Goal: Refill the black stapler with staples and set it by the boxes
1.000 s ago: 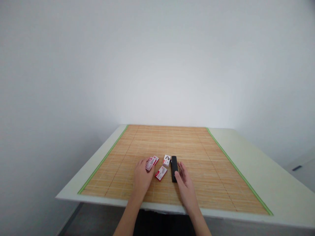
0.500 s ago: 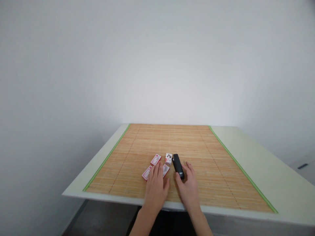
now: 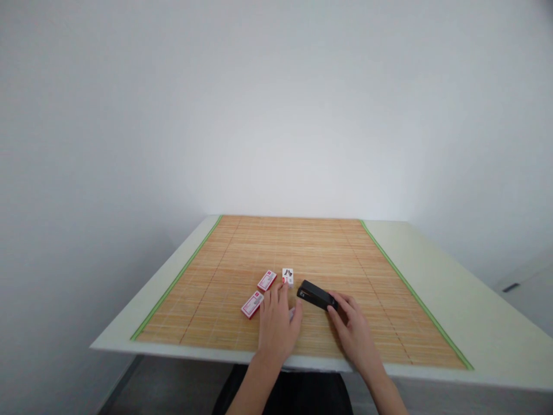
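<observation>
R hand (image 3: 355, 328) grips black stapler (image 3: 317, 296) by rear end; L hand (image 3: 276, 323) flat, fingers spread, covering small box on bamboo mat (image 3: 389, 323).

head view, facing forward, down at table (image 3: 436, 276)

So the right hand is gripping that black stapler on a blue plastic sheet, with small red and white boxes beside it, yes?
Not quite: the head view shows a woven bamboo mat, not a blue plastic sheet. The rest holds: the right hand grips the black stapler, with small red and white boxes beside it.
</observation>
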Demonstrator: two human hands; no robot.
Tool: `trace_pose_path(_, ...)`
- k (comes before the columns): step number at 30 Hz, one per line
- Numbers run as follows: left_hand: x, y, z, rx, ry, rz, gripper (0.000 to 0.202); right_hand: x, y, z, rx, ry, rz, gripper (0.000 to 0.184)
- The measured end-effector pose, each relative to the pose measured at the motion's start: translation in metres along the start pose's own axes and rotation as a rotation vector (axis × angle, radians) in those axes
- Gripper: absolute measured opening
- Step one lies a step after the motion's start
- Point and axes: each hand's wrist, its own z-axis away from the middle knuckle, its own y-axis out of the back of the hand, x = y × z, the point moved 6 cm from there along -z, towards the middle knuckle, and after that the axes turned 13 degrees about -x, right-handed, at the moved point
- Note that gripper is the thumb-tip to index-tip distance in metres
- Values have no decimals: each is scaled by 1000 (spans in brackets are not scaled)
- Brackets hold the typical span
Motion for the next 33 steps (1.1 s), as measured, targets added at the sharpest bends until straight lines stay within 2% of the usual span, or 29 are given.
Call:
trace_pose_path(4, 1, -5, -12, -16, -63, 39, 42, 3, -2, 1, -11, -6, -17, 40)
trace_pose_path(9, 1, 2, 10, 20, -84, 127, 35, 1, -1, -8, -43, -9, -6, 39)
trace_pose_path(15, 4, 11, 32, 2, -81, 37, 32, -20, -14, -38, -209, 58, -6, 38)
trace_pose_path(18, 2, 8, 35, 2, -50, -30, 35, -28, -18, -51, -302, 94, -6, 37)
trace_pose_path(22, 3, 3, 38, -5, -47, -83, 41, -48, -23, -67, -355, 120, 77, 33)
trace_pose_path(25, 4, 2, 40, 4, -38, -105, 41, -79, -39, -80, -359, 145, 177, 35)
trace_pose_path(29, 3, 2, 41, -7, -29, -115, 43, -120, -52, -95, -286, 164, 319, 21)
trace_pose_path(31, 2, 2, 40, -18, -31, -114, 44, -132, -42, -98, -222, 178, 357, 19)
trace_pose_path(33, 1, 1, 39, -20, -33, -110, 47, -132, -18, -96, -129, 173, 351, 16)
